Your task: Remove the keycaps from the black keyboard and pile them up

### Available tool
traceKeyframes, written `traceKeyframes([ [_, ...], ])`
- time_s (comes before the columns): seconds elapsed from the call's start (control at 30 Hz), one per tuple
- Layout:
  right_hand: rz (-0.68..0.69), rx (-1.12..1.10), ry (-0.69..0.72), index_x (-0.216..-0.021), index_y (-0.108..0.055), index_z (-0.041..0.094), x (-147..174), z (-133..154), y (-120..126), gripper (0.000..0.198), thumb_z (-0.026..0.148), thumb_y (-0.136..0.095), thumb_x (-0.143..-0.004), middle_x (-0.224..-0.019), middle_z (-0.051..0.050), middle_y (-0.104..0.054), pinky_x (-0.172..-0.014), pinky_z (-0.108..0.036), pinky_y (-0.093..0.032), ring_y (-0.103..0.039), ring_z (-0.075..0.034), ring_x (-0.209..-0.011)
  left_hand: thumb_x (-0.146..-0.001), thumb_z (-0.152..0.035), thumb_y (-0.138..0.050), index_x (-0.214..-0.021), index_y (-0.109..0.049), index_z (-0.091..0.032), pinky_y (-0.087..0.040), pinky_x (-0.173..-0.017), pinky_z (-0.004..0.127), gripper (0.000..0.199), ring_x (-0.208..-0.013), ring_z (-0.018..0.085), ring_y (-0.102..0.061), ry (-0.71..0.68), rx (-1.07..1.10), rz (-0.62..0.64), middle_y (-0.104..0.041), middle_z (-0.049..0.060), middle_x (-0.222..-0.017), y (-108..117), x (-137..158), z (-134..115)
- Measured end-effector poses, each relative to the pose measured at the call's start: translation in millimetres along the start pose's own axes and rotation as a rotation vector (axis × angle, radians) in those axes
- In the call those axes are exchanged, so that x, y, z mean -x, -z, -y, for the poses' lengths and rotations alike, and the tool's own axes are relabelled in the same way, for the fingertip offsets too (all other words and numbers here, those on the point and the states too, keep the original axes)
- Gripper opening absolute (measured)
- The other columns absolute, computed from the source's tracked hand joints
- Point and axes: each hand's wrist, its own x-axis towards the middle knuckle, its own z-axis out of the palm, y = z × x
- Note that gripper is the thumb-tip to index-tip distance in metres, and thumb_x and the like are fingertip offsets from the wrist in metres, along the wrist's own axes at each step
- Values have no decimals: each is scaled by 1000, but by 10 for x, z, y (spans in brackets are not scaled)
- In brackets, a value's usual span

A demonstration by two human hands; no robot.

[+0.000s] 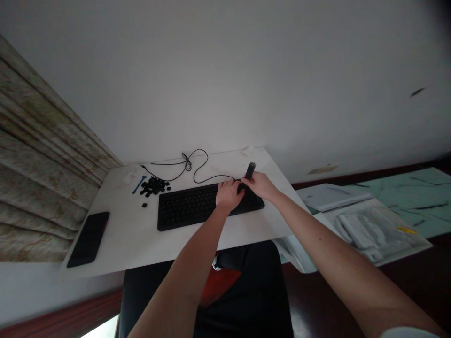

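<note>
Head view shows the right hand (262, 184) holding a dark tool (250, 171), left hand (228, 195) spread on the keyboard (186, 206).

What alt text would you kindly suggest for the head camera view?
A bare left hand rests on a black keyboard on a white table while the right hand holds a dark, brush-like object. Near the keyboard's left end lie a blue tool and keycap-like black pieces.

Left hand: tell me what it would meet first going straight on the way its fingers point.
Probably the black cable behind the keyboard, just beyond the left hand; depth is unclear, so it might pass above, toward the wall.
</note>
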Motion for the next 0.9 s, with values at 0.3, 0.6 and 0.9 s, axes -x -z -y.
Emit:
traceKeyframes([
  [0.3,-69,-152,-88,-88,-72,16,35,-24,-80,15,26,-63,-93,-81,-8,-76,-70,-28,-51,-72,-22,-75,-103,-45,-43,-129,-61,-27,-41,-100,45,35,-117,29,-56,-9,-23,18,-65,9,-122,9,5,-4],
  [0.6,-139,-406,-185,-86,-71,17,36,-141,-212,16,32,-69,-90,-83,-9,-77,-73,-30,-59,-75,-23,-79,-103,-45,-43,-127,-62,-29,-41,-100,45,34,-118,29,-56,-25,-14,21,-63,8,-124,-4,1,5],
  [0.9,-312,-837,-423,-87,-67,16,78,-164,-371,14,29,-68,-91,-75,-6,-74,-68,-28,-63,-73,-16,-66,-102,-43,-47,-125,-64,-29,-41,-101,44,32,-117,27,-57,-8,32,23,-65,7,-121,21,-10,-2],
])
